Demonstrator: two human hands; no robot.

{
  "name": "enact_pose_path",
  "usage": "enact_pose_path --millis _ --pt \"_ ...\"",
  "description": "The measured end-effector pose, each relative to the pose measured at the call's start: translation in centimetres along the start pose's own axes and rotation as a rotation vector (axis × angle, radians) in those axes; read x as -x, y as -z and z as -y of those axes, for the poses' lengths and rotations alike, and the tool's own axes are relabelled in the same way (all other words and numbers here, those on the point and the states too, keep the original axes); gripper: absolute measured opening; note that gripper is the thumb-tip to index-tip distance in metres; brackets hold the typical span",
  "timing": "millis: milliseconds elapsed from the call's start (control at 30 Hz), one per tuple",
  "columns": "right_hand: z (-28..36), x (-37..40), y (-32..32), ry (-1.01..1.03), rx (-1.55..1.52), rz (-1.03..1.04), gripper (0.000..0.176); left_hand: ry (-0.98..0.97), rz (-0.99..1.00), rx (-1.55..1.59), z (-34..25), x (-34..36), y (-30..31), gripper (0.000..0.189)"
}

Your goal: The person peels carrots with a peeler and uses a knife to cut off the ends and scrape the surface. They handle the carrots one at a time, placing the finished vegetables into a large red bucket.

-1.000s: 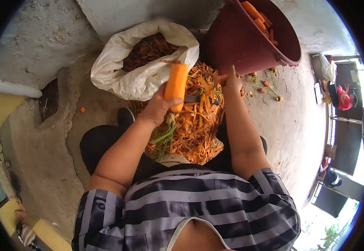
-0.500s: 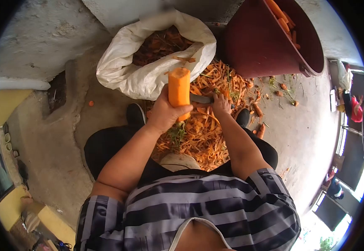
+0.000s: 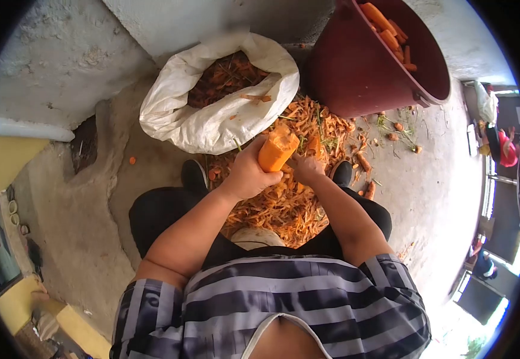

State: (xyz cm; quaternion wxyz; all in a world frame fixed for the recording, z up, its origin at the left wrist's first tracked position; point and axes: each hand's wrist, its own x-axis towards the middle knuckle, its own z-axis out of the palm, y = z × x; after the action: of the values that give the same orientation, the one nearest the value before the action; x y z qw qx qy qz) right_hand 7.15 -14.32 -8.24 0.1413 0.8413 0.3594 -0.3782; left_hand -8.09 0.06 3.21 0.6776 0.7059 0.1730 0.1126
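My left hand [image 3: 249, 170] is closed around a thick peeled carrot [image 3: 277, 151], held tilted with its flat cut end up and to the right. Close beside it, my right hand [image 3: 308, 169] is closed on a knife; its blade is mostly hidden now, though it showed clearly a moment earlier. Beneath both hands lies a heap of orange carrot peelings [image 3: 278, 209] between my feet. In front of my left hand stands a white woven sack [image 3: 209, 128], its mouth open on more peelings.
A dark red tub [image 3: 356, 78] holding peeled carrots [image 3: 379, 18] stands front right. Carrot tops [image 3: 399, 127] and an unpeeled carrot [image 3: 371, 190] lie on the concrete floor [image 3: 421, 197]. Walls rise ahead. People [image 3: 507, 149] are far off at the right.
The carrot has tipped from upright toward the right, and its top has come lower. The knife blade has gone from view. Leafy greens below the carrot no longer show.
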Motion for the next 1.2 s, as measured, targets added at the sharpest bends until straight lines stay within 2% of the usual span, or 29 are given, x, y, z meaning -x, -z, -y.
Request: enact_pose_path --millis 67,100,200,233,333,467,500,600,633,667,733,1033,1200 --pt "-0.1 1.2 0.6 0.027 -0.014 -0.013 0.039 0.014 0.033 0.049 -0.8 0.1 -0.6 0.055" --pt "-0.6 2.0 1.2 0.003 -0.180 -0.057 0.033 -0.016 0.002 0.052 -1.0 0.1 -0.9 0.051" --pt "-1.7 6.0 3.9 0.069 -0.346 -0.170 0.030 -0.076 -0.044 0.048 -2.0 0.3 -1.6 0.044" --pt "-1.5 8.0 5.3 0.031 -0.502 -0.189 0.028 -0.083 -0.028 0.033 -3.0 0.4 -1.4 0.044" --pt "-2.9 11.2 6.9 0.143 -0.987 -0.137 0.026 -0.084 0.030 -0.071 -4.1 0.1 -1.0 0.045" --pt "-3.0 11.4 7.6 0.271 -1.365 -0.290 0.031 -0.009 0.094 -0.291 -3.9 -1.4 -1.1 0.044" --pt "-2.3 13.0 9.4 0.105 -1.435 -0.216 0.034 0.006 0.100 -0.334 -3.4 -1.7 -1.4 0.044" --pt "-3.4 11.7 9.4 0.230 -1.528 -0.243 0.040 0.037 0.112 -0.371 -1.6 -2.6 -2.5 0.045" --pt "-3.5 11.3 9.2 0.370 -1.416 -0.309 0.054 0.043 0.130 -0.376 -1.2 -3.0 -2.7 0.045" --pt "-4.4 10.1 8.9 0.411 -1.281 -0.309 0.071 0.052 0.143 -0.379 -0.8 -3.2 -2.9 0.046" --pt "-4.3 8.3 7.9 0.428 -1.219 -0.416 0.085 0.053 0.151 -0.385 -0.3 -3.7 -3.3 0.046" --pt "-3.9 8.0 9.6 0.232 -1.027 -0.422 0.096 0.003 0.128 -0.466 0.7 -5.8 -4.3 0.048" --pt "-4.0 8.1 9.8 0.182 -0.957 -0.422 0.093 -0.064 0.094 -0.572 0.8 -6.1 -4.5 0.047"
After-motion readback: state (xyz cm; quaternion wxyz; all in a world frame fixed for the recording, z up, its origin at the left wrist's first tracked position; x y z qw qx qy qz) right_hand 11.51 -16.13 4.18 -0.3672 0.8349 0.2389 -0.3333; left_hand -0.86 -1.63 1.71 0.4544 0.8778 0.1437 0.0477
